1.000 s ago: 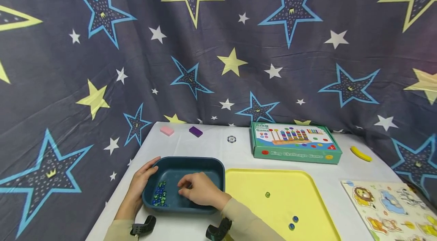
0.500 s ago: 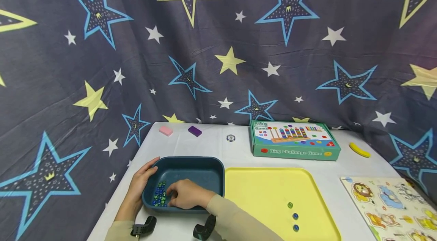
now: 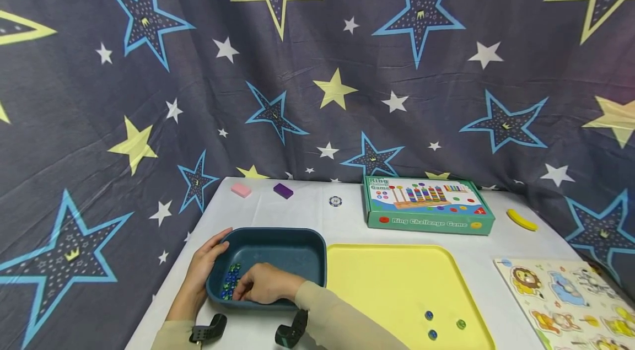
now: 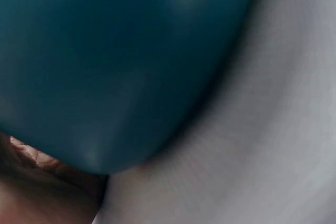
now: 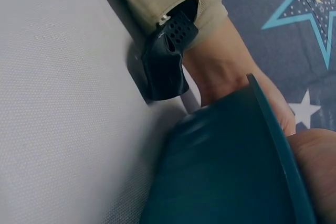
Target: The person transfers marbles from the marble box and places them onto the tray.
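A dark teal plastic tub stands on the white table. My left hand holds its left end, thumb near the rim and fingers along the outer wall. Inside the tub, blue and green glass marbles lie clustered at the left. My right hand is down in the tub with bent fingers, its fingertips at the marbles' right edge; whether it pinches one is hidden. The left wrist view shows mostly the tub's outer wall. In the right wrist view, the tub's wall hides much of the work.
Right of the tub lies a yellow tray with two blue marbles and a green marble. Behind are a Ring Challenge Game box, a pink block, a purple block and a chip. An animal puzzle lies at right.
My right hand has moved left inside the tub to the marbles. On the yellow tray, the green marble has rolled to the right, past the blue ones. My left hand stays on the tub.
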The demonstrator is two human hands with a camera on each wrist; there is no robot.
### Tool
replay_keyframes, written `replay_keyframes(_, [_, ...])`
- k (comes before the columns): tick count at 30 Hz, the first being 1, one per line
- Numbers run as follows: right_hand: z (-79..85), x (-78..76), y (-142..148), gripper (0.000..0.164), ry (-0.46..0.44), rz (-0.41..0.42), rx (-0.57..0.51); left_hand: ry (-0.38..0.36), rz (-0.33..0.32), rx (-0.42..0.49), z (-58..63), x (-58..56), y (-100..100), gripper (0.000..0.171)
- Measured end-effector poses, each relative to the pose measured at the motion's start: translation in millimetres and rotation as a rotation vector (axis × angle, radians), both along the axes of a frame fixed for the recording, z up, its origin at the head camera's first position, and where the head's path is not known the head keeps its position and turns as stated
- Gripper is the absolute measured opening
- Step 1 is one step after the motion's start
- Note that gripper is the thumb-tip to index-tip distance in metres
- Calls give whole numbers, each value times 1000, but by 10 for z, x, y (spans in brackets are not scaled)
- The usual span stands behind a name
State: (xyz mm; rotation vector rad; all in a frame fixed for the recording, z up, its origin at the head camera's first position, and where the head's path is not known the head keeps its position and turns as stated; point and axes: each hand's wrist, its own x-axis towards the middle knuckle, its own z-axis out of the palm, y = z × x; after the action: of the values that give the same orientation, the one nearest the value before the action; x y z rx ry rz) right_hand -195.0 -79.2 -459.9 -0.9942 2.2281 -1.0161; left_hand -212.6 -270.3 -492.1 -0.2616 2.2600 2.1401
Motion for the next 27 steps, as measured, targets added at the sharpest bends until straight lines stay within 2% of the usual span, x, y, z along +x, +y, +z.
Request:
replay_keyframes(12, [-2,-8,-4,16,-54,43,-13,-11,6,-4,4,-6,7,43])
replay_keyframes(16, [-7,-15,-1,11,-62,53,-35,-2,-5,-12,7,4,7,45])
replay_keyframes(20, [-11,-9,4,6,-74,21,-86,9,-10,-6,6,12,4,45])
replay_keyframes(24, [4,8,32,6,-34,-40,-131,5,-2,-6,-3,0,-1,45])
replay_keyframes(27, [33,25,87,9,47,-76,-149,2,4,-9,-9,-13,-3,44])
